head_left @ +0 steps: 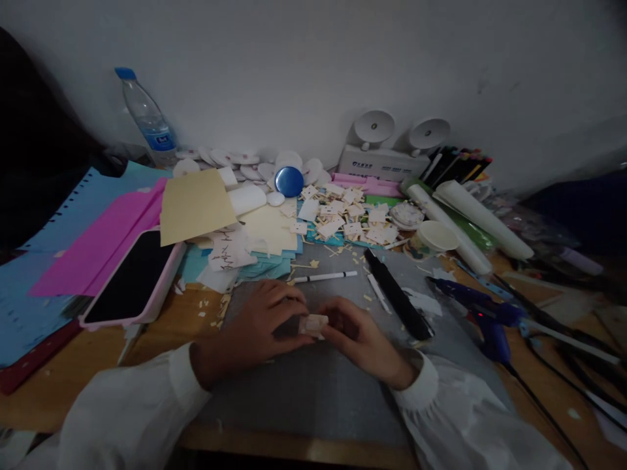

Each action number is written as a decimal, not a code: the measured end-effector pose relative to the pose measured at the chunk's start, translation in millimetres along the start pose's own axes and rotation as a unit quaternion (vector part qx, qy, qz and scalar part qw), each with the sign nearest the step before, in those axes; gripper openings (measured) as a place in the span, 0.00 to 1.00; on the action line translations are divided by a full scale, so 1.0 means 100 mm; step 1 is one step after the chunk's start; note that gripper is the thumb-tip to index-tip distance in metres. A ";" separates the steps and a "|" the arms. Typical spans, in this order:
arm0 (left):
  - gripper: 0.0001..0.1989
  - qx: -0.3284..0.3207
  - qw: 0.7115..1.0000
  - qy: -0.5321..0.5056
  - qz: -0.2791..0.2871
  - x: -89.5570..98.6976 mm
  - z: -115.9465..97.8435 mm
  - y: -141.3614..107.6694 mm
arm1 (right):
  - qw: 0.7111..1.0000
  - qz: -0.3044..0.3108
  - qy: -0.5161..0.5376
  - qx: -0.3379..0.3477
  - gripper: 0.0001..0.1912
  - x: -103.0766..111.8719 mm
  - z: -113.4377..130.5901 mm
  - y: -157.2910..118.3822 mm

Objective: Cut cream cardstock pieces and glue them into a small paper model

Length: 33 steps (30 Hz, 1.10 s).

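Grip of left hand (264, 321) and right hand (361, 336): narrow pinch on one small pale piece (313, 324).

A plain, pale grey wall (274, 72) rises behind the wooden table (169, 336), faintly smudged above the table's right side. Light over the table is dim; an indistinct dark mass (34, 143) borders its left.
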<state>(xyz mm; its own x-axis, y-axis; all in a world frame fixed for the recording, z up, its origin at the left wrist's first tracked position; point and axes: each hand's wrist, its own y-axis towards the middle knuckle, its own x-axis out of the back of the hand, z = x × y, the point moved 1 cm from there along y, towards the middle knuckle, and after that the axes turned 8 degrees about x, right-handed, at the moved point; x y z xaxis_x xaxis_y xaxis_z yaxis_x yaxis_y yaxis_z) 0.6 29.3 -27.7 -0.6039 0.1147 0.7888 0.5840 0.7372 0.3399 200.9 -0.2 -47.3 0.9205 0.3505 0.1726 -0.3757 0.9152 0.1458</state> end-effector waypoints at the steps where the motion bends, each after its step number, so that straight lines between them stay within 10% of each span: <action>1: 0.11 -0.004 1.000 -0.007 -0.001 0.00 0.00 -0.01 | 1.000 0.007 0.010 -0.017 0.13 -0.02 0.00 0.00; 28: 0.02 0.079 0.982 -0.158 0.064 0.03 -0.10 0.02 | 0.997 0.006 -0.074 0.001 0.09 -0.06 0.06 -0.03; 33: 0.14 0.066 0.989 -0.127 0.034 0.04 -0.09 -0.01 | 0.999 0.002 -0.031 -0.037 0.11 -0.04 0.07 -0.03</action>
<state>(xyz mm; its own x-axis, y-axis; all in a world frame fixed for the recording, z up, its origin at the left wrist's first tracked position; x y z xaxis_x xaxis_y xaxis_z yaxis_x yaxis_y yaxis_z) 2.8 22.8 -20.4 -0.6922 0.3192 0.6473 0.5622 0.8009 0.2062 197.4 -5.5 -41.2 0.9098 0.3437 0.2327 -0.3686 0.9268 0.0720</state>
